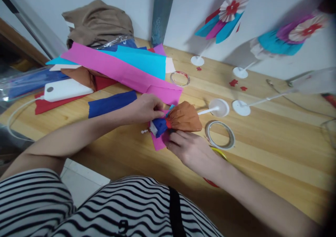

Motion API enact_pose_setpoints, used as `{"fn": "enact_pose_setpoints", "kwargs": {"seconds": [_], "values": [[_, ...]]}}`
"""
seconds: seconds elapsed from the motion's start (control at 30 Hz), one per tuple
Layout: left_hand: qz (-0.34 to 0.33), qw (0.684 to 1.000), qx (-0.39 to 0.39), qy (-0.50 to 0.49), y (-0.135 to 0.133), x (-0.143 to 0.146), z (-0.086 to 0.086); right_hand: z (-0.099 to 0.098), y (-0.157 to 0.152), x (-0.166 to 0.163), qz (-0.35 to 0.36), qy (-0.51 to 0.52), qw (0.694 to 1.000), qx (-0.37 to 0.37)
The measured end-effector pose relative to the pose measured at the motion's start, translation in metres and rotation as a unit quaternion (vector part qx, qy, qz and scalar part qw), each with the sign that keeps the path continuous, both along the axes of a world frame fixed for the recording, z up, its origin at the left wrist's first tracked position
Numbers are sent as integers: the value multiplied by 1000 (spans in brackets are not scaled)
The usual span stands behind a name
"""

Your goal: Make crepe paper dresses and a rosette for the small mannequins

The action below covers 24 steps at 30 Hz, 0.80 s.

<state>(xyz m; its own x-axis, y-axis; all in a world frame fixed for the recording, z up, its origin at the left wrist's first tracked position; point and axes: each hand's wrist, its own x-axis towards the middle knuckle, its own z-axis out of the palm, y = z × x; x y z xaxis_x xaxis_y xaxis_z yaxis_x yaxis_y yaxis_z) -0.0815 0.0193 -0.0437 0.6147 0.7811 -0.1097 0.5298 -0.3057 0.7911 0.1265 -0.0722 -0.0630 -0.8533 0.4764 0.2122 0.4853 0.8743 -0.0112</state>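
A crepe-paper figure lies on its side, with a gathered orange skirt (185, 118), a red band (168, 123) and a dark blue part (159, 126). Its white stick ends in a round base (219, 107). Pink crepe paper (158, 144) passes around or beneath the blue part. My left hand (147, 108) is closed, thumb and fingers pinching the pink paper at the figure's upper side. Below the skirt, my right hand (187, 148) has curled fingers closed on the pink paper near the red band; the fingertips are partly hidden.
Tape rolls (220, 135) (180, 78) lie nearby. Curved yellow (219, 153) and red pieces show beside my right forearm. Pink and blue paper sheets (118, 69), a white corded device (67, 90) and a tall bottle (162, 16) stand behind. Decorated stands (240, 72) line the wall.
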Motion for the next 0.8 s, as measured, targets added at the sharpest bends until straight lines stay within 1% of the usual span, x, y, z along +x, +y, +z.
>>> {"fn": "enact_pose_setpoints", "kwargs": {"seconds": [0.1, 0.17, 0.3, 0.43, 0.5, 0.6, 0.67, 0.8], "values": [[-16, 1000, -14, 23, 3, 5, 9, -2, 2, -2, -2, -4, 1000, -4], [-22, 999, -15, 37, 5, 7, 12, -3, 3, -1, -4, -2, 1000, 0], [-37, 999, -15, 34, 7, 5, 8, -5, 2, 4, -15, 8, 1000, 5], [-30, 999, -29, 30, 8, 3, 4, -9, 0, 6, -15, 27, 999, -31], [-29, 999, -34, 27, 8, 3, 4, -11, -2, 4, -4, 27, 999, -43], [-35, 999, -36, 19, 6, 4, 7, -11, -2, 0, 0, 21, 999, -32], [-33, 999, -28, 14, 3, 4, 8, -10, -2, 0, -4, 22, 999, -26], [-20, 1000, -13, 19, -3, 0, 10, -7, -3, 5, -24, 62, 997, -32]]}}
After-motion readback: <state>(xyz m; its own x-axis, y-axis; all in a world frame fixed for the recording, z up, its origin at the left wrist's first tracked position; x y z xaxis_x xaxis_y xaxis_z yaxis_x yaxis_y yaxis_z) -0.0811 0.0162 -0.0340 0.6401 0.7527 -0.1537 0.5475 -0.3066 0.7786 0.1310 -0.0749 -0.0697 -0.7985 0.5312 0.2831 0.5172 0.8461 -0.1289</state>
